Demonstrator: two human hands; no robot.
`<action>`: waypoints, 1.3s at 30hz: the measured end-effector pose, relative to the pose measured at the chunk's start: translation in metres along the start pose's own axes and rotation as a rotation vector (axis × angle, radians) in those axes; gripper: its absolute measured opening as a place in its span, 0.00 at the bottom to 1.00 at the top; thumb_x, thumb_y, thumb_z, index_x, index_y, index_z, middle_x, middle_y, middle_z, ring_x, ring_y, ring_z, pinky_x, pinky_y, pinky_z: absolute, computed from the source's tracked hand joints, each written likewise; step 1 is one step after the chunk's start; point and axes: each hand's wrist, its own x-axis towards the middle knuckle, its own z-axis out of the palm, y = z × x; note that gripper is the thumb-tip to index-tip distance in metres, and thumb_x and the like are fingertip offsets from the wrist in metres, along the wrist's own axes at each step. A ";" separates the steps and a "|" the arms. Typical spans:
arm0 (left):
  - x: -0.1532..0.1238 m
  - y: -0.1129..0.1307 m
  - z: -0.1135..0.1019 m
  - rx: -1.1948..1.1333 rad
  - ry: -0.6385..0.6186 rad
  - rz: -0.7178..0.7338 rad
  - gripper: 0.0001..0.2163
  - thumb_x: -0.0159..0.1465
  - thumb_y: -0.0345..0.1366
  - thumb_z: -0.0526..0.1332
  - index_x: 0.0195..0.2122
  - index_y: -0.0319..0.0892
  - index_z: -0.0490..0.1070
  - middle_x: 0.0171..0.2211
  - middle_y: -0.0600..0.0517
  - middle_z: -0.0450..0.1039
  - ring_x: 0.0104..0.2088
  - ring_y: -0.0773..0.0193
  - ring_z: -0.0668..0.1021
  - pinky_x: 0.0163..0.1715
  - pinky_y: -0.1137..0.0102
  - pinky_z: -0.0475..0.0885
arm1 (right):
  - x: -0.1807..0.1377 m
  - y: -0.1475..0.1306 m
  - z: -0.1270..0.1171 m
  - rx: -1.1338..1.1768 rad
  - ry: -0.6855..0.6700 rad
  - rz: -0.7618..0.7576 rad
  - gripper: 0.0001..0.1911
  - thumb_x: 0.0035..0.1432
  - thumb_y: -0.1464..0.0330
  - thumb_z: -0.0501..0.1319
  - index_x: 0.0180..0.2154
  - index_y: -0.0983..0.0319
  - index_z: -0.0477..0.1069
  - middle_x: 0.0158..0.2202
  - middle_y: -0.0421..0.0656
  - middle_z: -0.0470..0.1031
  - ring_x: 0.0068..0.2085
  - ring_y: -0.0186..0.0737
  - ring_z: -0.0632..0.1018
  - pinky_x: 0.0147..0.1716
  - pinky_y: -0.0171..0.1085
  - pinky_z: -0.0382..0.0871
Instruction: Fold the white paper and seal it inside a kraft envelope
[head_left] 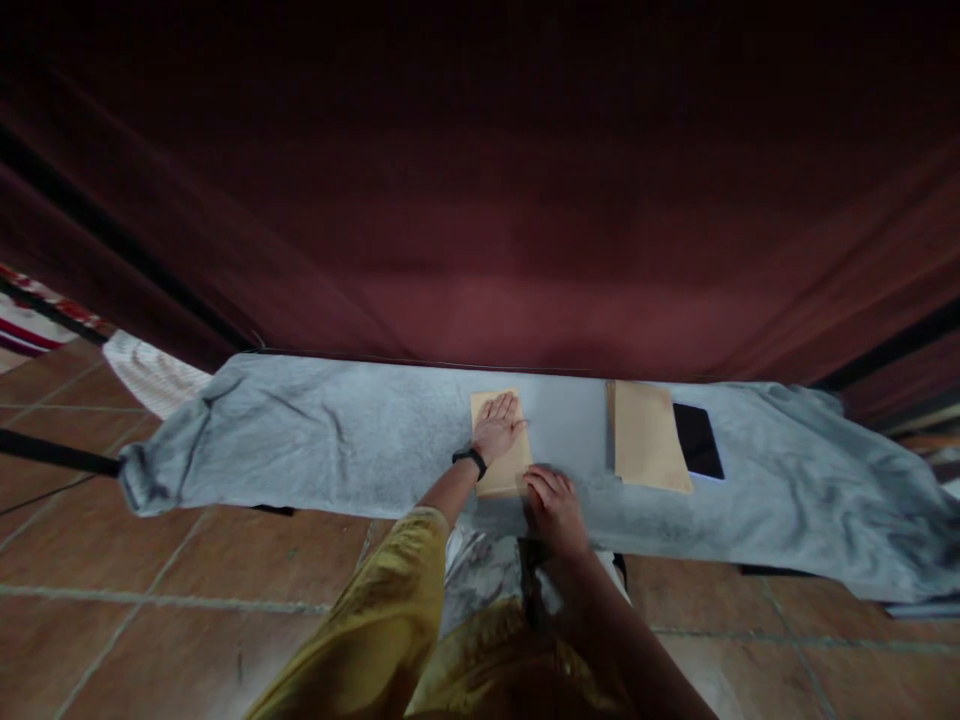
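A rectangular piece of brown kraft paper point(504, 478) lies on the grey cloth in front of me; I cannot tell whether it is a folded sheet, a bag or an envelope. Flat on its upper half rests my left hand point(498, 425), fingers stretched out, with a dark band on the wrist. My right hand point(556, 505) is at the paper's lower right corner, its fingers curled together and closed on the edge. To the right sits a stack of similar brown kraft paper pieces point(651, 437), slightly fanned at its left side.
Grey cloth point(375, 430) covers a long narrow surface, wrinkled at both ends. A dark phone or tablet point(699, 441) lies beside the stack, partly under it. Dark red fabric point(480, 240) hangs along the far edge. Tiled floor point(225, 570) shows below.
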 end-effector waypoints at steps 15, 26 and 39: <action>-0.086 0.008 0.008 -0.117 -0.074 0.273 0.27 0.74 0.45 0.43 0.71 0.39 0.52 0.72 0.46 0.51 0.72 0.61 0.52 0.71 0.60 0.43 | 0.002 -0.004 -0.003 0.019 0.003 0.050 0.14 0.69 0.70 0.51 0.47 0.57 0.74 0.54 0.44 0.77 0.54 0.44 0.74 0.56 0.45 0.60; -0.145 0.018 -0.002 -0.145 -0.005 0.293 0.24 0.74 0.42 0.49 0.69 0.42 0.57 0.69 0.45 0.58 0.70 0.61 0.60 0.69 0.60 0.53 | -0.002 -0.003 -0.003 0.018 -0.005 0.036 0.16 0.68 0.71 0.51 0.50 0.58 0.74 0.55 0.45 0.77 0.55 0.45 0.74 0.57 0.46 0.62; -0.150 0.017 -0.002 -0.273 0.073 0.237 0.16 0.73 0.38 0.53 0.58 0.45 0.73 0.61 0.48 0.71 0.64 0.61 0.69 0.67 0.56 0.61 | 0.061 0.006 0.006 0.086 -0.296 -0.226 0.21 0.71 0.65 0.49 0.61 0.54 0.69 0.66 0.42 0.65 0.67 0.43 0.65 0.68 0.50 0.54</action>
